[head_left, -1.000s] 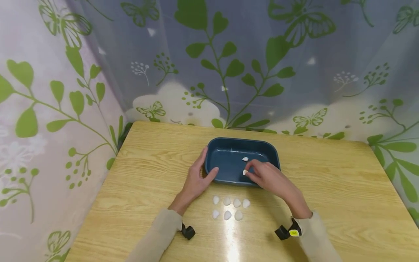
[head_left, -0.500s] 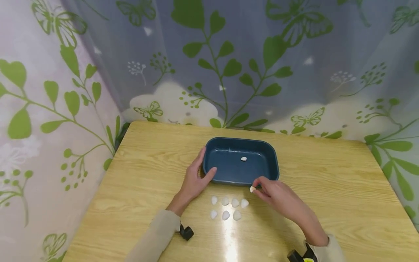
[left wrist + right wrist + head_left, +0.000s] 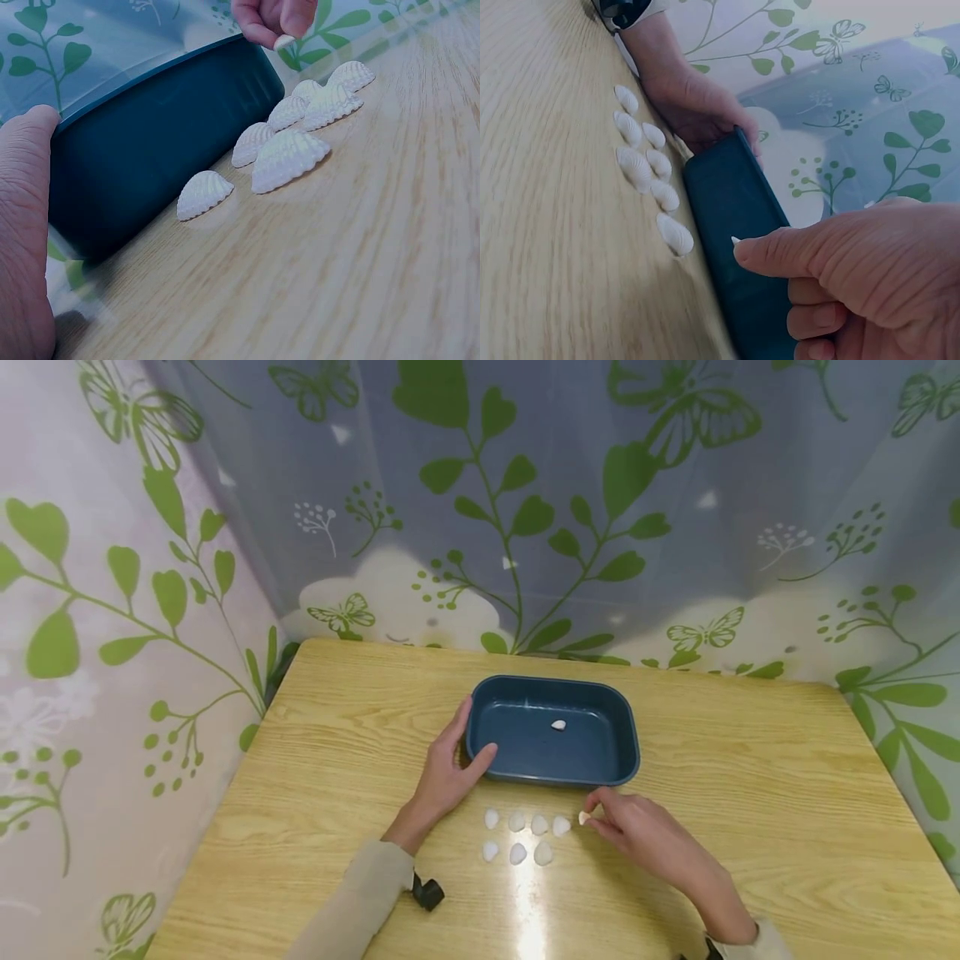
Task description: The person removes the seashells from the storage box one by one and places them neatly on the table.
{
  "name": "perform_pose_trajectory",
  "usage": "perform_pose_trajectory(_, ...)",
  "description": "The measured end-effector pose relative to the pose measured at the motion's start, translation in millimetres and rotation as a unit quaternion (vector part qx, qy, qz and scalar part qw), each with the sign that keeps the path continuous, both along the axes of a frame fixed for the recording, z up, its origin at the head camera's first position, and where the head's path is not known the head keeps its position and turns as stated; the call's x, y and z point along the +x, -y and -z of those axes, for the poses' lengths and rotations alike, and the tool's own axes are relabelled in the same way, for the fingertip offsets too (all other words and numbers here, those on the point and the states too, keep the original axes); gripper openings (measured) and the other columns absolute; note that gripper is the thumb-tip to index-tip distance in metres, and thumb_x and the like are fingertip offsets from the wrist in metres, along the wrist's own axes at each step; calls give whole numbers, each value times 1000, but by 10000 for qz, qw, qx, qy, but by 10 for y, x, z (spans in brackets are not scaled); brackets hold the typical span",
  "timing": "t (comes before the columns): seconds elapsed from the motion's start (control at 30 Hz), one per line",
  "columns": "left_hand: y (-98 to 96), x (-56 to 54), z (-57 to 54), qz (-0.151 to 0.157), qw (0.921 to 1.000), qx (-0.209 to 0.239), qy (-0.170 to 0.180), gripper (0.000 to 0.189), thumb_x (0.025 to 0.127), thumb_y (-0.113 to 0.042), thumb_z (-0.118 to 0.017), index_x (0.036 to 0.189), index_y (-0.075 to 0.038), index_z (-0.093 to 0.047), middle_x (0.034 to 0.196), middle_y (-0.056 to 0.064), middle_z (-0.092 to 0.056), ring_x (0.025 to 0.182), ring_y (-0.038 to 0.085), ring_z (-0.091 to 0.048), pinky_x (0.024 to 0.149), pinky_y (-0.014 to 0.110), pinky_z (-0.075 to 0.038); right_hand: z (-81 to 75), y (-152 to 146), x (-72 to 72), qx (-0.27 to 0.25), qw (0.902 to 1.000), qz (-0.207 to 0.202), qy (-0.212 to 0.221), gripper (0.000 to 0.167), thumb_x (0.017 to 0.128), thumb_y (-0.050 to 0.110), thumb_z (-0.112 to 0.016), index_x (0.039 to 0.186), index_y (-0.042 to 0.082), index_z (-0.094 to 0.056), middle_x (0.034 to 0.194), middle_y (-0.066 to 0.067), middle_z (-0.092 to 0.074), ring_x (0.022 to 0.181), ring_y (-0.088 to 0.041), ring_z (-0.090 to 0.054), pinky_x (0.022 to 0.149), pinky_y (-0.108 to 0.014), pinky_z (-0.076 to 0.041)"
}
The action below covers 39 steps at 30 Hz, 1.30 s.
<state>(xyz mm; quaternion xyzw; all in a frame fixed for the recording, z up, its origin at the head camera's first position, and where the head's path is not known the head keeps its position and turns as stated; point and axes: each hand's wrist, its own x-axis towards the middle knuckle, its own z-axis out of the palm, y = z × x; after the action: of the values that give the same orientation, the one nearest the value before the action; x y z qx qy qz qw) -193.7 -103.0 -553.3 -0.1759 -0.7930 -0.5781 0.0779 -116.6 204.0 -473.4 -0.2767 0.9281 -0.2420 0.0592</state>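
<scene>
My right hand pinches a small white seashell between thumb and fingertips, just in front of the dark blue tray. In the right wrist view only a tip of this seashell shows past the thumb. My left hand holds the tray's left end, thumb over the near rim and fingers along the side. One white shell lies inside the tray. Several ribbed white seashells lie on the table in two rows before it, the back row ending at a shell left of my right fingertips.
The tray stands on a light wooden table. Behind and to the left hangs a curtain with leaves and butterflies. A black wrist camera sits at the left cuff.
My right hand has moved out of the tray, toward me over its near rim, with the pinched seashell. The left hand stays on the tray, and the shells on the table have not moved.
</scene>
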Motion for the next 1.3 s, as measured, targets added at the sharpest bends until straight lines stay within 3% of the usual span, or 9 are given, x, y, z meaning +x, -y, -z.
perform_pose_trajectory(0.2,-4,-5,13,-23,10000,-44,-51,82,102,-31,-68,167,-12,-23,172,6,-26,158,23,-23,128,46,-25,70,-33,-56,-14,9996,-69,280,10,98,8,-73,104,12,-67,68,16,-49,59,3,-35,53,-20,-35)
perform_pose_trajectory(0.33,-9,0,11,1,10000,0,-34,81,102,-30,-68,167,-12,-23,172,7,-25,158,22,-22,128,46,-24,151,-45,-91,28,9992,-175,369,8,97,7,-73,103,11,-68,82,10,-66,66,2,-46,58,-22,-44)
perform_pose_trajectory(0.47,-16,-1,8,24,10000,65,-4,82,102,-28,-69,167,-14,-23,172,6,-26,158,20,-23,128,45,-24,228,-41,-102,61,9987,-273,422,6,97,9,-73,102,11,-69,91,7,-71,74,2,-56,64,-26,-51)
perform_pose_trajectory(0.8,-11,-4,19,-35,10000,75,-39,81,101,-27,-70,167,-14,-24,171,6,-27,158,19,-23,128,44,-23,265,-43,-118,-13,9978,-342,559,7,98,8,-73,102,12,-67,81,13,-63,66,2,-47,61,-23,-46)
perform_pose_trajectory(0.97,-8,9,31,-38,10000,-45,-32,81,102,-30,-69,167,-15,-23,172,6,-26,158,20,-23,128,44,-24,249,-44,-106,-16,9981,-267,550,9,98,11,-73,106,11,-68,82,11,-66,67,3,-50,61,-23,-48)
perform_pose_trajectory(1.17,4,24,34,-7,10000,-73,-41,81,102,-31,-68,167,-14,-23,172,8,-26,158,23,-24,127,45,-25,67,-13,-60,57,9981,-123,605,6,100,15,-70,106,13,-69,60,17,-44,54,3,-36,50,-21,-36)
perform_pose_trajectory(1.3,-5,5,10,-26,9999,-51,-91,81,102,-31,-68,167,-13,-24,171,8,-26,158,22,-24,127,45,-25,-110,1,-64,-3,9992,-70,405,4,101,15,-70,105,14,-70,58,18,-37,51,3,-32,48,-20,-32)
